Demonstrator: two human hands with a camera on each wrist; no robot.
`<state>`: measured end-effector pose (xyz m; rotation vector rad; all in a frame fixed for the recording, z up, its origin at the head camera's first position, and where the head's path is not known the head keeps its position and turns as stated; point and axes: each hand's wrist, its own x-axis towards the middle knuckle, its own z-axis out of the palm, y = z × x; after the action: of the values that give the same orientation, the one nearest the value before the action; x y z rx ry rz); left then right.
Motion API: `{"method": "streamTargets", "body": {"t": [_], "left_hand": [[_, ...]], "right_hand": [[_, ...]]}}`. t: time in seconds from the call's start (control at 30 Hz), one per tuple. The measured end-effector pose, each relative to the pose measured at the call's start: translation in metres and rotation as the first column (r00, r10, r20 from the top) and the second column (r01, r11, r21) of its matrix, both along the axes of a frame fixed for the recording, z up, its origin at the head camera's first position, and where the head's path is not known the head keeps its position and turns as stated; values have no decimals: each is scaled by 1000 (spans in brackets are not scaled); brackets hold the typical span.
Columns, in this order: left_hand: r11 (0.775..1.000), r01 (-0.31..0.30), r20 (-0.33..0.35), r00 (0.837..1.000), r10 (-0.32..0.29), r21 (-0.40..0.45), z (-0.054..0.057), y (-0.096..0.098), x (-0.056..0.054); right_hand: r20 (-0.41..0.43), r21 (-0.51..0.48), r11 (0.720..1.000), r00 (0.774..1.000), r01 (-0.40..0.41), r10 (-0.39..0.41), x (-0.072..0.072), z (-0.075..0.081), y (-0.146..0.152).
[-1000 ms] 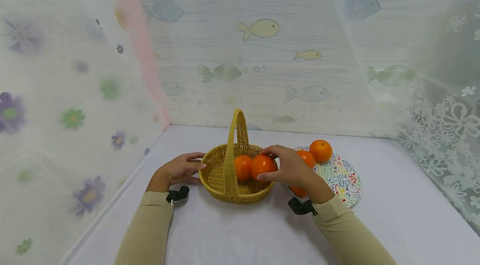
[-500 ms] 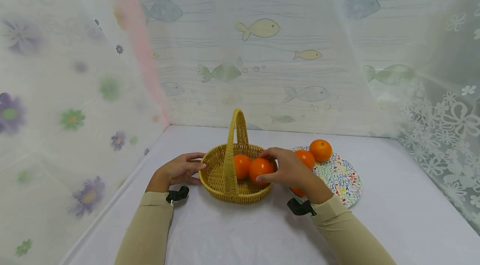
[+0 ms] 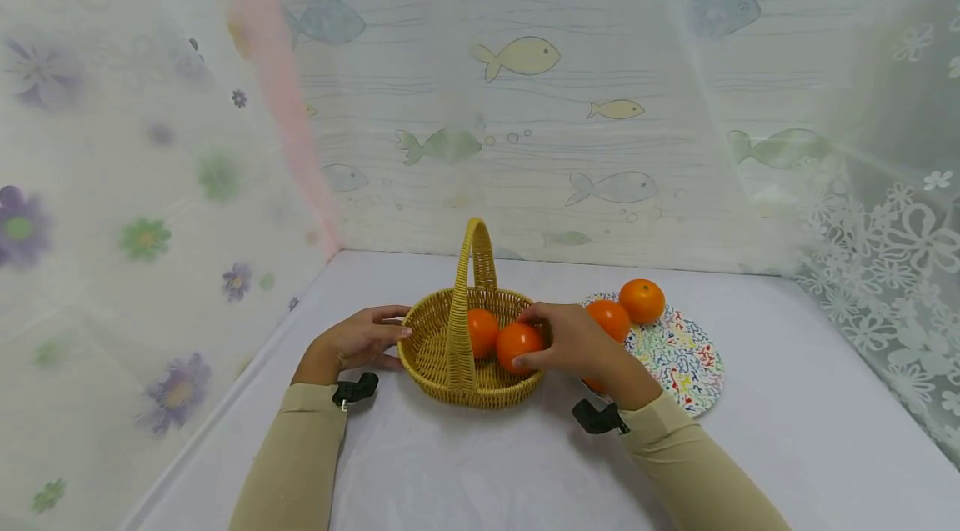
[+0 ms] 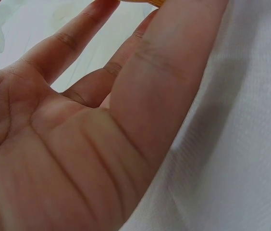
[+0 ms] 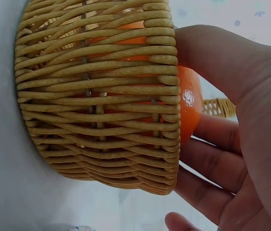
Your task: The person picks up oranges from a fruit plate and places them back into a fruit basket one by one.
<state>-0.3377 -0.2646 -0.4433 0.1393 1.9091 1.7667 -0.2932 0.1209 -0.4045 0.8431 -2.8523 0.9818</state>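
Two oranges (image 3: 483,334) are in the right half of the basket (image 3: 427,381); your right hand (image 3: 579,341) grasps the right one, thumb near, fingers far. It looks firm, but its glossy skin may slip, so cup it round its widest part. Your left hand (image 3: 362,339) touches the left rim with relaxed fingers; the wicker seems light, so steady it there.
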Motion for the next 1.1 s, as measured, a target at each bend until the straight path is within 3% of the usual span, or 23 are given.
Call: {"method": "streamTargets", "body": {"t": [1.1], "left_hand": [[1000,15,-14,1000,-15,-4,-5,-1,-3]], "right_hand": [[-39,41,999,999,-7,8,4,6,0]]}}
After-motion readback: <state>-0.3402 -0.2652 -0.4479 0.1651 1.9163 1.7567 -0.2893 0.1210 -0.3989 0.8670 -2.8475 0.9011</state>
